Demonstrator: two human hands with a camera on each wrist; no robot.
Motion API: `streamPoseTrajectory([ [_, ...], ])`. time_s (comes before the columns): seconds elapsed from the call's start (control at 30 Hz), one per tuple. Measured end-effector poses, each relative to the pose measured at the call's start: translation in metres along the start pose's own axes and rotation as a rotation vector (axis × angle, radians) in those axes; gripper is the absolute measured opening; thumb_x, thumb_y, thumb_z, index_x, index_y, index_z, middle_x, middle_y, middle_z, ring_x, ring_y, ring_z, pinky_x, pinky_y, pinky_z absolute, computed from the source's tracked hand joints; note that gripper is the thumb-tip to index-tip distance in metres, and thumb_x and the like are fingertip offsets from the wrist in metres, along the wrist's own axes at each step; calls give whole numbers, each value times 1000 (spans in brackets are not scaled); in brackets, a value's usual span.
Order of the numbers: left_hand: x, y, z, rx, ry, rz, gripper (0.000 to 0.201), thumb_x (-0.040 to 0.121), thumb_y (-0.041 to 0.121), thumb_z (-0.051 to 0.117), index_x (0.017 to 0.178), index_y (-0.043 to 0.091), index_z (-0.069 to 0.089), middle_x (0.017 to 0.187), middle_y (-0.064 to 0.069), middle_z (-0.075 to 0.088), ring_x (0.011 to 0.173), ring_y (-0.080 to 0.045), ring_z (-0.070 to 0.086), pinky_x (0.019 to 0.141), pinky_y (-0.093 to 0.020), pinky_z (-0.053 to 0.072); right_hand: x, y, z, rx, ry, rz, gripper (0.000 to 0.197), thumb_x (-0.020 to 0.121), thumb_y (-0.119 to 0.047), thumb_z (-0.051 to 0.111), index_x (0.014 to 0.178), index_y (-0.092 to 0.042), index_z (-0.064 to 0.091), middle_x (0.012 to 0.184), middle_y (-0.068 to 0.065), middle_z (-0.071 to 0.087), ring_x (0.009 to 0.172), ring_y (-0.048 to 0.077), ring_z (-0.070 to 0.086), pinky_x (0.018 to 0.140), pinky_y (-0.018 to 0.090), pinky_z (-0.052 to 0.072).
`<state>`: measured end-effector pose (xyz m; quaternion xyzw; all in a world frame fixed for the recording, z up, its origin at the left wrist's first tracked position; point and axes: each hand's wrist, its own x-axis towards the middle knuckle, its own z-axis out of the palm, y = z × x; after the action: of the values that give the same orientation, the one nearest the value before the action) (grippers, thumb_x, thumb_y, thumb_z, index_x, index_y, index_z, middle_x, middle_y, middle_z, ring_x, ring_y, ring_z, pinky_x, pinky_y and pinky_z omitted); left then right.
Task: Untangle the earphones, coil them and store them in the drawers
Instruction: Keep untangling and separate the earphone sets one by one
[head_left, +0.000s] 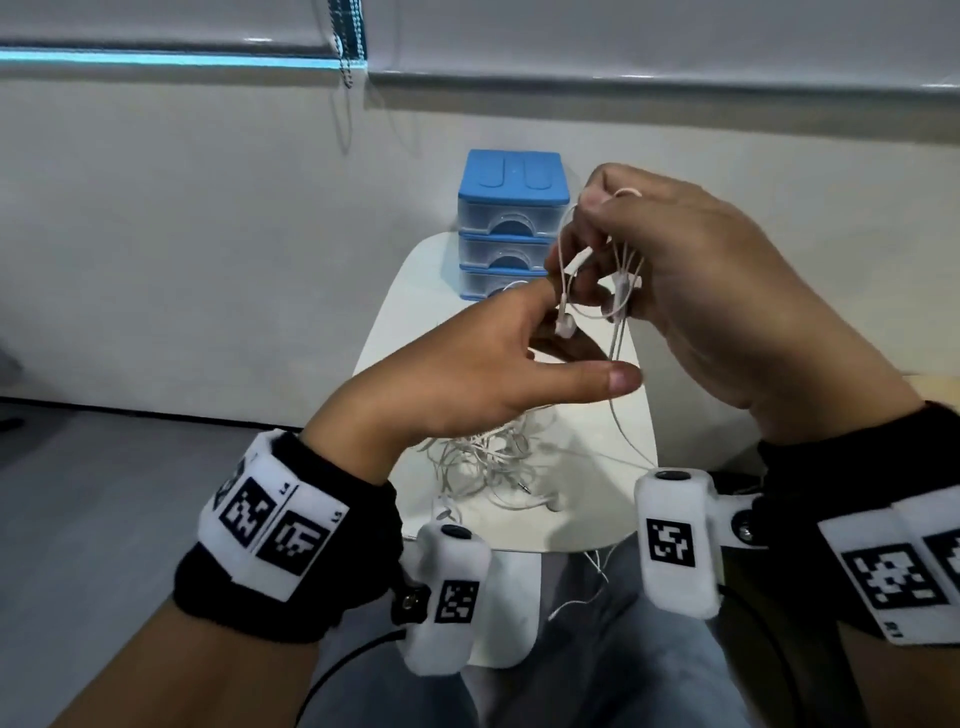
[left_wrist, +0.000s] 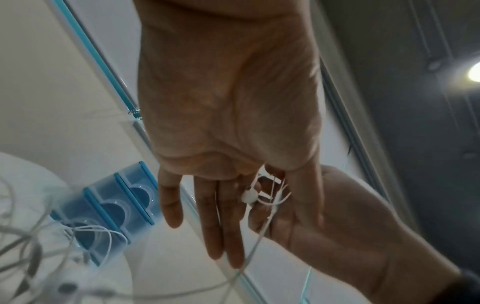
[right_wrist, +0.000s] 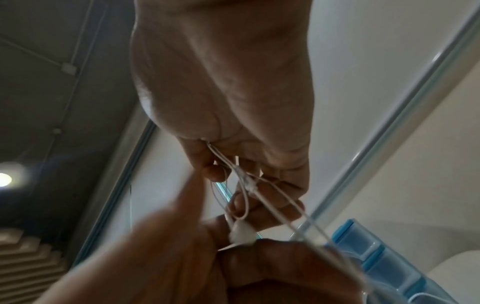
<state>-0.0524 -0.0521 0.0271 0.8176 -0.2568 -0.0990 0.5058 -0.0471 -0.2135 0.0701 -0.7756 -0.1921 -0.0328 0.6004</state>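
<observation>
White wall (head_left: 208, 234), grey floor (head_left: 104, 493), lowered blinds (head_left: 623, 36).

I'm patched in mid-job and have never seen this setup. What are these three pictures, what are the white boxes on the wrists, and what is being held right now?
There is no robot here: a person works with two bare hands. The big picture comes from a camera on the head, looking down. The other two come from the white boxes with black square markers strapped under each wrist; those are cameras looking along the palm to the fingers.

The right hand pinches looped white earphone cable with an earbud hanging from it. The left hand is open, fingers straight, reaching in beside the earbud without gripping it.

On the small white table lies a tangled pile of earphones, and at the back stands a blue drawer unit with three clear drawers. They look closed, with a cable loop at the lowest one's front.
</observation>
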Motion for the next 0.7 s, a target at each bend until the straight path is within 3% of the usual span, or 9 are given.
streamPoseTrajectory([
  [0.07, 2, -2, 2, -25, 56, 11, 24, 92, 32, 73, 108, 15, 68, 97, -4, 77, 101, -17, 73, 102, -49, 52, -1, 0, 2, -37, -8, 1, 29, 106, -26, 46, 79, -17, 50, 88, 4, 64, 73, 20, 52, 68, 39, 39],
  [0.1, 2, -3, 2, -25, 82, 12, 16, 96, 29, 71, 99, 13, 70, 92, -6, 77, 95, -18, 73, 100, -47, 53, -1, 1, 3, -54, -13, 0, 30, 107, -28, 44, 79, -18, 51, 91, 3, 65, 74, 19, 53, 67, 38, 40],
  [0.17, -1, -4, 1, -51, 129, 17, 17, 98, 26, 67, 91, 12, 72, 83, -5, 76, 83, -14, 70, 85, -31, 52, -1, 4, 2, -80, -19, -4, 30, 108, -32, 43, 84, -16, 53, 98, 7, 66, 76, 18, 55, 68, 39, 41],
  [0.23, -4, -3, 1, -107, 157, 40, 22, 102, 23, 60, 90, 10, 72, 78, -6, 74, 77, -11, 67, 77, -23, 49, 0, 8, 4, -83, -36, -13, 33, 108, -34, 43, 91, -7, 54, 104, 13, 67, 75, 19, 55, 68, 40, 42],
  [0.4, -7, -4, -4, -253, 269, 101, 35, 109, 22, 43, 92, 9, 71, 80, -15, 71, 75, -21, 66, 76, -36, 47, 1, 18, 9, -33, -127, -41, 41, 104, -40, 43, 97, 0, 48, 81, 18, 59, 70, 23, 56, 71, 42, 40],
  [0.47, -8, -2, -6, -317, 305, 134, 37, 110, 25, 42, 89, 13, 70, 77, -10, 71, 72, -23, 68, 76, -38, 50, -1, 23, 9, 17, -165, -36, 42, 104, -42, 44, 97, -1, 48, 76, 10, 59, 71, 20, 58, 74, 40, 41],
  [0.53, -9, 1, -10, -384, 323, 171, 38, 110, 27, 40, 88, 9, 65, 75, -9, 71, 68, -24, 68, 71, -33, 52, -2, 32, 6, 90, -211, 31, 44, 98, -54, 44, 98, -11, 54, 81, 3, 62, 79, 22, 63, 80, 41, 41],
  [0.63, -9, 6, -17, -431, 352, 215, 39, 110, 27, 36, 90, 8, 62, 79, -12, 73, 65, -23, 67, 65, -28, 50, -5, 51, 1, 160, -301, 173, 51, 90, -69, 41, 99, -25, 65, 91, 9, 70, 93, 36, 67, 92, 51, 42],
  [0.7, -9, 9, -21, -463, 388, 233, 38, 110, 29, 35, 92, 8, 62, 81, -11, 74, 64, -22, 67, 62, -27, 49, -7, 65, -3, 46, -346, 246, 64, 90, -73, 36, 105, -18, 66, 96, 16, 74, 92, 34, 69, 95, 51, 42],
])
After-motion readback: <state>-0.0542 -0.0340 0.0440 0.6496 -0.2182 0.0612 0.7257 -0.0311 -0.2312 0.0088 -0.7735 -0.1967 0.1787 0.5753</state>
